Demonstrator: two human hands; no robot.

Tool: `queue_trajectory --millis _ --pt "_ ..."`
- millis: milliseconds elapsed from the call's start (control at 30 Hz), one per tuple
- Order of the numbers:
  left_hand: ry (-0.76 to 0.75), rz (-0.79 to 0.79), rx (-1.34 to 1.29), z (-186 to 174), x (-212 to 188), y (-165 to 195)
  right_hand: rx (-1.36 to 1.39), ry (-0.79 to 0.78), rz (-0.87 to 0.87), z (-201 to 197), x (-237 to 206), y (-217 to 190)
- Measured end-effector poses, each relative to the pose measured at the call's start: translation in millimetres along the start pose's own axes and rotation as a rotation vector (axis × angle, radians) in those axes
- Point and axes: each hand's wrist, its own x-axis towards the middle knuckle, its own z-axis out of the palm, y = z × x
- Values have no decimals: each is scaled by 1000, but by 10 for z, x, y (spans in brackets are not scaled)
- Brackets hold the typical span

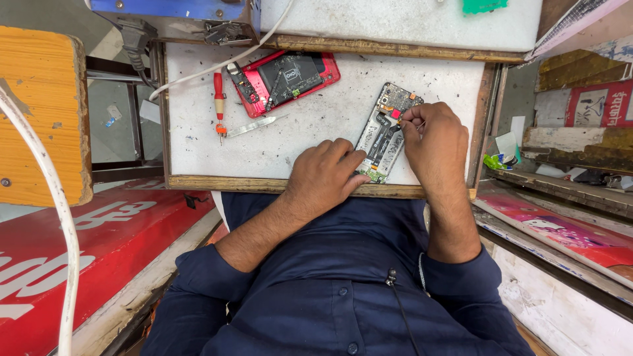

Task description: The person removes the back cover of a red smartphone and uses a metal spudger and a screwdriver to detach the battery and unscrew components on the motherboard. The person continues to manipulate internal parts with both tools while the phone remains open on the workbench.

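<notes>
Two hands work one opened phone (pixel 386 132): our right hand (pixel 434 142) pinches at its red-tabbed upper end, our left hand (pixel 326 175) presses fingers flat on its lower edge (circuit board bare, back removed). It lies tilted on the white worktop (pixel 198 132), well apart from a red phone shell (pixel 283 80).

— How is the light looking on your side?

— Even daylight is falling on my tray (pixel 316 132); my hands are casting only soft shadows.

— Any glare or blur?

— Nothing is glaring. The centre is staying sharp, and the wide lens is bending the edges near the cable (pixel 62 217).
</notes>
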Motion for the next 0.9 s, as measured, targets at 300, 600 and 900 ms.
queue_trajectory --millis 300,600,900 --pt "-2 0 1 -5 -5 6 69 -57 -15 -84 -34 -9" --pt "14 14 -5 13 -6 -9 67 101 -19 -159 31 100" --pt "4 11 7 29 -3 -14 -16 40 -94 -169 89 124"
